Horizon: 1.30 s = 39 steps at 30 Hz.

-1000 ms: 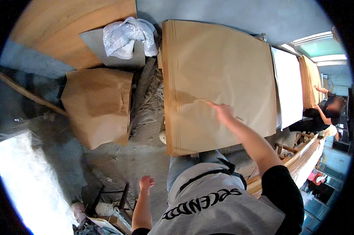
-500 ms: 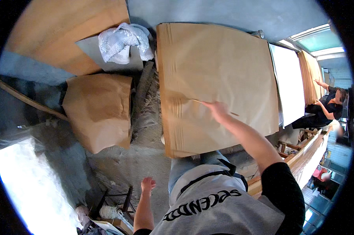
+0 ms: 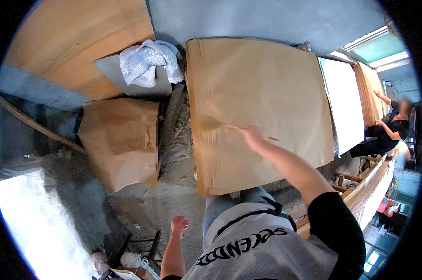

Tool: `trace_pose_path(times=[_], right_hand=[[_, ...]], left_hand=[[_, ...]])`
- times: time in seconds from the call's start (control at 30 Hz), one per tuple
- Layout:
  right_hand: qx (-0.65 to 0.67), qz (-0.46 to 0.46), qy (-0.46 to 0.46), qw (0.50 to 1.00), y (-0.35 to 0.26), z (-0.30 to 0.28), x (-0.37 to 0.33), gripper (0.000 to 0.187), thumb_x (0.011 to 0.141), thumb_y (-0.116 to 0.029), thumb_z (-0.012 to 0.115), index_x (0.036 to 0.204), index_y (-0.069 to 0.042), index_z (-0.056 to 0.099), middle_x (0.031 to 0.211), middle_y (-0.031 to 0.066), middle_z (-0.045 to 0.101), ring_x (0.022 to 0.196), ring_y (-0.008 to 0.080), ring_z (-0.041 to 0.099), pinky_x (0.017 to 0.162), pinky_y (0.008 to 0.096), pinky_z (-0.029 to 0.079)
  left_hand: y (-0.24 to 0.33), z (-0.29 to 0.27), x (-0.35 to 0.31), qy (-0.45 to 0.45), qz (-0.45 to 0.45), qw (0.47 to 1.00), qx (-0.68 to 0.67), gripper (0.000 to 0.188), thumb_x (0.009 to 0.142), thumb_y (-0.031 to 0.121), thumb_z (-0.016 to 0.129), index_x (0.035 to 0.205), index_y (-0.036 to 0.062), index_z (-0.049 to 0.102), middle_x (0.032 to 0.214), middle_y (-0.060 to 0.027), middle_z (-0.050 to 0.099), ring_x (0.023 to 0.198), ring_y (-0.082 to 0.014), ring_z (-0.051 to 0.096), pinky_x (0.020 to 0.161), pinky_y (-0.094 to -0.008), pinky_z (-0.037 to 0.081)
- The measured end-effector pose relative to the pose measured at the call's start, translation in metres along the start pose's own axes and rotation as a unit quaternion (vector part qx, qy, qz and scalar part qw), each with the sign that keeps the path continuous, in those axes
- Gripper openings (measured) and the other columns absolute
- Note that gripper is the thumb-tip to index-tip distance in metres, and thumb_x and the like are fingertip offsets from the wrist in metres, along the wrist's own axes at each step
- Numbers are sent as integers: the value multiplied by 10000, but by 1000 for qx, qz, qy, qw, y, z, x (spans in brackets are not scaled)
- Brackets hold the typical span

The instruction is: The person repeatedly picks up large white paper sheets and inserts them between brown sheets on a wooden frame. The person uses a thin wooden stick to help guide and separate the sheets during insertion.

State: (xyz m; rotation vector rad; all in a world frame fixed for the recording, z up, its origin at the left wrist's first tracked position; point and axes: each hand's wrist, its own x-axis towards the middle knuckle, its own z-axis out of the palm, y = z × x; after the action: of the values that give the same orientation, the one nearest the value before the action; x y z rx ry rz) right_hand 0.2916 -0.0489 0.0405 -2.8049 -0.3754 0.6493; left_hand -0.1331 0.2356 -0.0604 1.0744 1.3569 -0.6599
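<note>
A large stack of brown paper sheets [image 3: 267, 88] lies before me, its left edges fanned out in narrow steps. Over it, my right hand [image 3: 253, 137] is closed round the thin handle of a brush [image 3: 228, 126]. Its head, smeared by motion, is at the stepped left edges; whether it touches the paper I cannot tell. The handle's other end sticks out to the right of my fingers. Low at my left side hangs my left hand [image 3: 179, 225], apart from the stack, fingers loosely curled with nothing visible in them.
Left of the stack is a smaller brown paper pile [image 3: 120, 144], with a patterned cloth [image 3: 150, 63] beyond it. White sheets [image 3: 342, 102] lie to the right, where a co-worker [image 3: 392, 126] is at another brown stack. A dark stool [image 3: 148, 245] stands at lower left.
My right hand and the brush have shifted slightly left across the stack's stepped edges. The whole scene sits a little lower in the picture. My left hand still hangs at my side.
</note>
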Motion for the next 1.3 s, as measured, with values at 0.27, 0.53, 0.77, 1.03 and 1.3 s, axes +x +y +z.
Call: trace_pose_path(times=[0.27,0.53,0.77,1.03,1.3], right_hand=[[-82,-79,6,994,-54,2,13,362,820,-84,431,1091,-281,567,681,99,570,623,250,573,549,368,459],[66,-48,47,996,30,34,6,376,845,-66,414,1104,-295,563,648,116,561,575,216,559,507,353,453],[6,-105,59,993,-55,17,8,333,808,-116,472,1071,-284,589,640,121,559,551,243,556,501,370,449],[274,-5,26,961,44,38,-8,348,816,-52,424,1122,-140,564,520,25,420,464,141,371,462,307,359],[100,-39,95,990,-38,22,3,264,855,-335,441,972,-184,623,792,99,609,645,258,582,565,430,432]], left_hand=[[-45,-20,25,10,-100,994,-42,182,789,188,519,910,55,544,725,-117,609,601,-211,601,493,-310,492],[-22,-15,-7,29,-61,997,-31,114,776,135,509,836,47,550,704,-103,608,568,-184,590,473,-303,490],[-78,-35,33,-50,-69,994,-73,84,806,158,510,830,78,518,668,-64,563,532,-147,546,450,-258,446],[49,34,-35,-57,113,991,-48,211,842,240,529,965,68,535,776,-72,603,646,-147,583,575,-277,481],[70,49,-23,-68,101,992,-19,192,826,231,544,936,74,541,788,-77,616,656,-152,597,575,-274,492]])
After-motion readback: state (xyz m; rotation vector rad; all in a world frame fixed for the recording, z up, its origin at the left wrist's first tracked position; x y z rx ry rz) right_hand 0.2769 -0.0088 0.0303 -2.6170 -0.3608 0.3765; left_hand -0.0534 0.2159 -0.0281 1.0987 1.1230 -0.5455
